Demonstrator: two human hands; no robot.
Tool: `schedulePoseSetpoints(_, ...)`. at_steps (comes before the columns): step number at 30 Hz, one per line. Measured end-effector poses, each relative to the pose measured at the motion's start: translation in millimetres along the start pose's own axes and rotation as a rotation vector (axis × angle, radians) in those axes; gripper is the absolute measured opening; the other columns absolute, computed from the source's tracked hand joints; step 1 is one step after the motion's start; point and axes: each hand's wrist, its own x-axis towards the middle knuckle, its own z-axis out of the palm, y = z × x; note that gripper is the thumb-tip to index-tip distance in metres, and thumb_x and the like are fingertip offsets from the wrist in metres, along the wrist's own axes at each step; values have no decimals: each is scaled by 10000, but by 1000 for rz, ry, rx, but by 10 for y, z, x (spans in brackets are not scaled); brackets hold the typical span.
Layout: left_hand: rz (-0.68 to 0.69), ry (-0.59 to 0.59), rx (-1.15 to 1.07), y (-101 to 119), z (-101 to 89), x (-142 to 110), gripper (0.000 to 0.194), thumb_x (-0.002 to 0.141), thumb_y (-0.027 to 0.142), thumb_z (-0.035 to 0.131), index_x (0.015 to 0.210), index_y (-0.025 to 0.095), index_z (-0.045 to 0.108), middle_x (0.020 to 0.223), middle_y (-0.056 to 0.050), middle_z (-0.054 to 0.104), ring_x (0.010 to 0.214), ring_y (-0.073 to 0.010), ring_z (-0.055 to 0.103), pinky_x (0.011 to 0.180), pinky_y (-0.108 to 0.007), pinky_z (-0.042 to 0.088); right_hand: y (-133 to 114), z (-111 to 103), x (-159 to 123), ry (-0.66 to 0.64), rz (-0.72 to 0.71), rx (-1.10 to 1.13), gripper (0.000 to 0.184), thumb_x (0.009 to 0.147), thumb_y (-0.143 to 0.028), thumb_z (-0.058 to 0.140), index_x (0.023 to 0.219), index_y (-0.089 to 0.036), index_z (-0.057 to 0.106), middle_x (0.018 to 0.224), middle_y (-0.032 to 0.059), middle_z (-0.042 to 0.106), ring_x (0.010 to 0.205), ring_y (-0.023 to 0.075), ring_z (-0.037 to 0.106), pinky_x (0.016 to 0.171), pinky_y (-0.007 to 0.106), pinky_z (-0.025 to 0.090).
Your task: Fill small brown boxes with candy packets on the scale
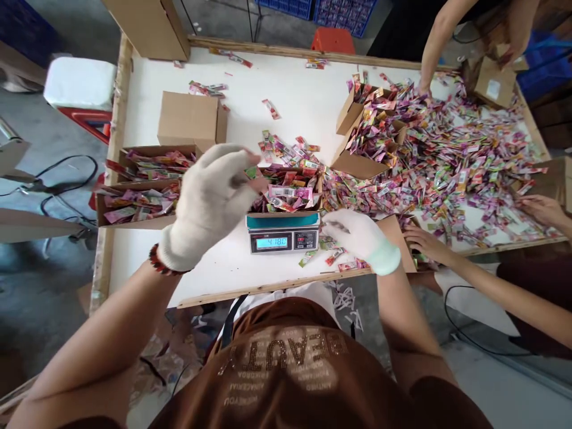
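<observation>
My left hand (pixel 208 193), in a white glove with bare fingertips, is raised over the left side of an open carton (pixel 286 213). Thumb and forefinger are curved apart; a green sachet shows between them, apparently in the box behind. Small pink, red and green sachets (pixel 290 192) fill this carton. It rests on a digital scale (pixel 283 241) whose lit display seems to read 4180, any decimal point being unclear. My right hand (pixel 357 235), also gloved and slightly blurred, hovers just right of the scale with fingers loosely spread, near loose sachets (pixel 334 256).
Filled cartons (pixel 138 205) and a closed box (pixel 192 119) stand on the left. A large sachet heap (pixel 447 155) covers the table's right side, with filled boxes (pixel 370 134) beside it. Co-workers' hands (pixel 424 241) are at the right edge and far side. Wooden strips (pixel 286 47) edge the table.
</observation>
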Motion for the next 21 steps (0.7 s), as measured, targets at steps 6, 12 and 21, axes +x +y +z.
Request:
schedulePoseSetpoints(6, -230, 1, 100, -594, -50, -698, 199, 933, 340, 657, 813, 188, 612, 1032, -55, 710, 890, -181, 614, 815, -349, 503, -484, 261, 915, 111, -33, -202, 346, 988, -458, 678, 1197, -186, 722, 1240, 123, 672, 1039, 264, 686, 867, 372, 536)
schedulePoseSetpoints(12, -324, -46, 18, -707, 43, -1020, 231, 962, 378, 595, 857, 175, 628, 1089, -90, 708, 767, -151, 606, 756, -314, 506, -614, 522, 1476, -123, 4, -548, 263, 952, -299, 653, 1164, -164, 731, 1255, 178, 645, 1048, 319, 693, 817, 398, 529)
schedulePoseSetpoints(21, -229, 43, 121, -733, 103, -413, 199, 934, 392, 632, 967, 203, 683, 1055, -93, 720, 1006, -248, 652, 895, -368, 508, -377, -159, 831, 334, -205, 0, 153, 988, -244, 542, 940, -200, 681, 908, 31, 715, 832, 184, 642, 846, 315, 499)
